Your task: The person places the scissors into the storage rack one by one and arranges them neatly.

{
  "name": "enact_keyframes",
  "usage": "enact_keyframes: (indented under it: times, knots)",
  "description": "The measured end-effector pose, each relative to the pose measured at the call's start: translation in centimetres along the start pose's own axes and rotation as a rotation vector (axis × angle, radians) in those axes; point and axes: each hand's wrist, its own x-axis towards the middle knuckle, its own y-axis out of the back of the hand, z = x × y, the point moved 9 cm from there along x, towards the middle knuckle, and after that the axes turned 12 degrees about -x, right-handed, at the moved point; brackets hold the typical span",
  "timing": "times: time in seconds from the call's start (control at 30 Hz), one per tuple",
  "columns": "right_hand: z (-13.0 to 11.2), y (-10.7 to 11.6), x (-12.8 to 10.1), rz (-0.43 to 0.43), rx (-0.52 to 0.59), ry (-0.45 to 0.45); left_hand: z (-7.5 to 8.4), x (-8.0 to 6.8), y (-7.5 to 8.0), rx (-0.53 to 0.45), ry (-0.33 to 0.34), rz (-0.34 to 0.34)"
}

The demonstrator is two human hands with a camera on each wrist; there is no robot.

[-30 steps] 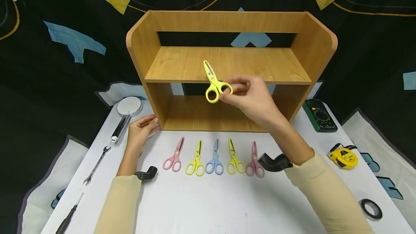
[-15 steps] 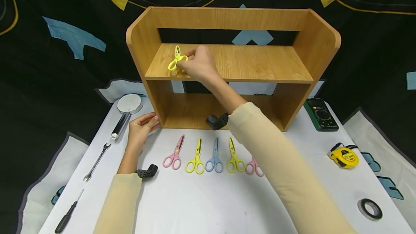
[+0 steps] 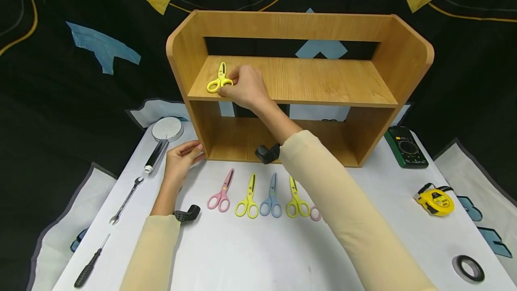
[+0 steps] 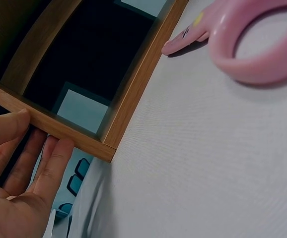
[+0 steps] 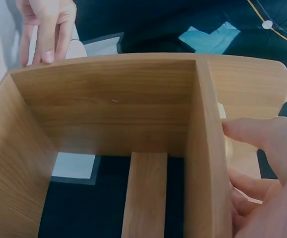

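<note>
The right hand [image 3: 246, 88] reaches over the upper board of the wooden shelf unit [image 3: 404, 57] and pinches the handle loops of a yellow pair of scissors [image 3: 220, 79] between curled fingers. The scissors lie on the left part of that upper board, blades pointing toward the back, near the left side wall. In the right wrist view the fingers [image 5: 252, 131] sit just past the edge of the shelf board, and only a sliver of yellow shows there.

The left hand [image 3: 180, 160] rests on the white table [image 3: 258, 255] with its fingers straight and relaxed, holding nothing; the fingertips [image 4: 54, 153] touch the lower left front corner of the shelf unit.

In front of the unit a row of scissors lies on the table, blades toward the shelf: pink scissors [image 3: 221, 196], yellow scissors [image 3: 248, 202], blue scissors [image 3: 272, 201], another yellow pair [image 3: 296, 202] and a pink loop [image 3: 315, 213] mostly hidden under the right sleeve.

Left of the shelf lie a shower head [image 3: 163, 136], a spanner [image 3: 127, 200] and a screwdriver [image 3: 89, 266]. To the right are a green multimeter [image 3: 405, 146], a yellow tape measure [image 3: 437, 201] and a roll of black tape [image 3: 468, 267].
</note>
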Motion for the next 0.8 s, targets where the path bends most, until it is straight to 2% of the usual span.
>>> enact_keyframes:
  times: [0.17,0.3,0.53,0.8]
  knots:
    - [0.8,1.3,-1.0,-0.033,0.083,0.026,-0.2,0.0,-0.2,-0.009,0.021,0.011]
    - [2.6,3.5,-2.8,0.001,0.158,0.045,-0.1,-0.2,-0.2,0.009,0.033,0.017]
    - [8.4,7.3,-8.7,0.058,0.194,0.059,-0.3,-0.4,0.0,0.011,0.044,0.022]
    - [15.7,7.9,-15.6,0.036,0.153,0.046,-0.4,-0.5,-0.3,-0.018,0.037,0.026]
